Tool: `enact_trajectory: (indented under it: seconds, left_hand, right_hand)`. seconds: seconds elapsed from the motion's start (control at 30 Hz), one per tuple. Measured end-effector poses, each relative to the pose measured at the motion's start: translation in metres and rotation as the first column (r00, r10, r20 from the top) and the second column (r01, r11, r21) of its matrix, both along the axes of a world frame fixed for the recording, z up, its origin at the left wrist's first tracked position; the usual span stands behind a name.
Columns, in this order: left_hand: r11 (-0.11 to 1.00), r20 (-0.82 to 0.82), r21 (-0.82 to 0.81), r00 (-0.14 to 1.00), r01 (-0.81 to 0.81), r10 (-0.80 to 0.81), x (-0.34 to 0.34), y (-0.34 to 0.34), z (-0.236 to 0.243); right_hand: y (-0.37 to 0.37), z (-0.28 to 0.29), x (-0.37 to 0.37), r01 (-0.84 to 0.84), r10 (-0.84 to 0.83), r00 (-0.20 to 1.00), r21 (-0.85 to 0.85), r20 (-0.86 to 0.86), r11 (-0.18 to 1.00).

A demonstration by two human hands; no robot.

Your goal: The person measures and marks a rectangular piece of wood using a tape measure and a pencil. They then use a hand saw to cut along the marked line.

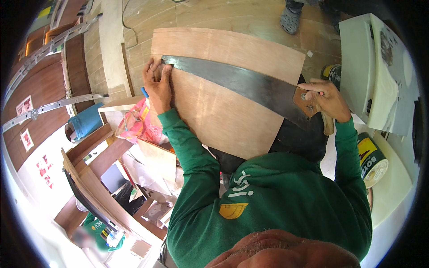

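Observation:
A thin plywood sheet (228, 129) lies across my lap. Over it, slanting from upper left to lower right, rests a handsaw (250, 85) with a wide dark blade and wooden handle. My left hand (160, 87) is closed on the sheet's left edge, its thumb beside the narrow blade tip. Gripped at its handle end, the saw is held by my right hand (330, 99). A small reddish tip shows between the right fingers, perhaps a pencil; most of it is hidden. Beside my left wrist is a blue stick-like thing (145, 92).
Pink plastic bag (140, 123) and wooden pieces (156, 157) lie left. An aluminium ladder (49, 107) stands farther left. At right are a paint can (372, 161) and white cabinet (359, 67). Another person's grey clog (289, 22) is ahead on the tiled floor.

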State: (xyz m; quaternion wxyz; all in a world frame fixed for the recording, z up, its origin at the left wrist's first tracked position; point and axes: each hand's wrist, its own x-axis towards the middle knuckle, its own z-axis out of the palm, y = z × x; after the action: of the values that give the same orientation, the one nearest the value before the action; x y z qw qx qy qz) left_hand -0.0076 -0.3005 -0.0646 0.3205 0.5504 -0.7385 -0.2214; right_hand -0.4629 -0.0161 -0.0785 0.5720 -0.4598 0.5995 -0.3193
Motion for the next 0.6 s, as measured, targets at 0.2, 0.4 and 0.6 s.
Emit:
enact_trajectory:
  seconds: [0.2,0.4,0.6]
  left_hand:
    - [1.0,0.034,0.002,0.999,-0.02,0.02,0.001,0.0,-0.001]
    - [1.0,0.006,0.009,1.0,0.001,-0.001,0.0,-0.001,-0.001]
    - [0.988,0.29,-0.125,0.956,0.093,-0.053,-0.016,0.007,0.016]
  right_hand:
    - [-0.005,0.006,0.001,-0.014,0.014,1.0,-0.004,-0.024,1.0]
    - [0.0,0.0,0.001,0.022,-0.022,1.0,-0.002,0.007,1.0]
    - [0.001,0.005,0.0,-0.007,0.005,0.999,-0.045,-0.051,0.999]
